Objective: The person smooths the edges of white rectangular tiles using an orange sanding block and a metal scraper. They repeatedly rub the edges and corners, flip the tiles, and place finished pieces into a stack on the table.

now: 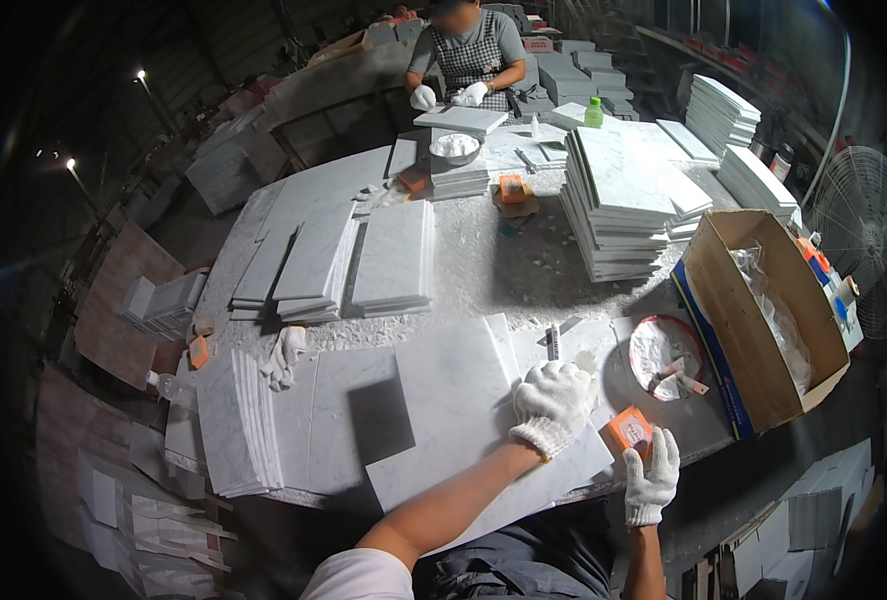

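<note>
My left hand (553, 405), in a white knitted glove, is closed over the right part of a pale grey-veined marble slab (443, 385). Its curled fingers hide whatever they hold. Beneath lies another slab (408, 485), turned at an angle and jutting past the table's near edge. My right hand (651, 485), gloved the same way, is at the near edge with fingers stretched and apart. Its fingertips are close beside an orange block with a printed label (630, 430); whether they touch it I cannot tell. Just beyond my left hand lies a small tube-like item (553, 343).
A red-rimmed bowl of white paste (661, 350) with a scraper stands right, beside an open cardboard box (718, 310). Stacked slabs (613, 210) rise behind; more slabs (238, 425) lean at left. Across the table a person (468, 60) in gloves handles a slab. A fan (868, 240) stands far right.
</note>
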The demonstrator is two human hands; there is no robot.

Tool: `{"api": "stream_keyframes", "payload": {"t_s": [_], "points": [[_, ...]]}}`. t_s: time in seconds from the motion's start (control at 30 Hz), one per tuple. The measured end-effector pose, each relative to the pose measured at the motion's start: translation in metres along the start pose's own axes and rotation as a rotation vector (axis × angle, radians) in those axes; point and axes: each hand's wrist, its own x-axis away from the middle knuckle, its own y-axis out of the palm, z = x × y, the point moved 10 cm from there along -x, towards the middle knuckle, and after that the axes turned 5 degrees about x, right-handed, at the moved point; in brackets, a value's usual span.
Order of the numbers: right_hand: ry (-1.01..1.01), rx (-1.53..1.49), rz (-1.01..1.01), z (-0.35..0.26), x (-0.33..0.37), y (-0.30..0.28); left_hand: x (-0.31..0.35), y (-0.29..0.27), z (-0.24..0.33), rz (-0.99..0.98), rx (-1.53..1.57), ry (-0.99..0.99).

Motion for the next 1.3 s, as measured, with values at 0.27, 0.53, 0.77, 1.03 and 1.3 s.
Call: {"api": "stream_keyframes", "payload": {"t_s": [0.27, 0.53, 0.77, 1.03, 1.3], "points": [[0.051, -0.008, 0.022, 0.002, -0.001, -0.010, 0.000, 0.000, 0.001, -0.010, -0.002, -0.003], [0.025, -0.359, 0.152, -0.015, -0.003, -0.054, -0.001, 0.000, 0.002, -0.067, -0.010, -0.059], [0.311, -0.879, -0.364, -0.037, 0.047, 0.001, 0.000, 0.000, 0.003, -0.026, -0.005, -0.030], [0.304, -0.973, -0.464, -0.050, 0.044, 0.051, 0.000, 0.001, 0.001, 0.014, 0.000, -0.001], [0.445, -1.137, -0.422, -0.015, 0.053, 0.080, 0.000, 0.002, 0.000, 0.036, -0.001, 0.018]]}}
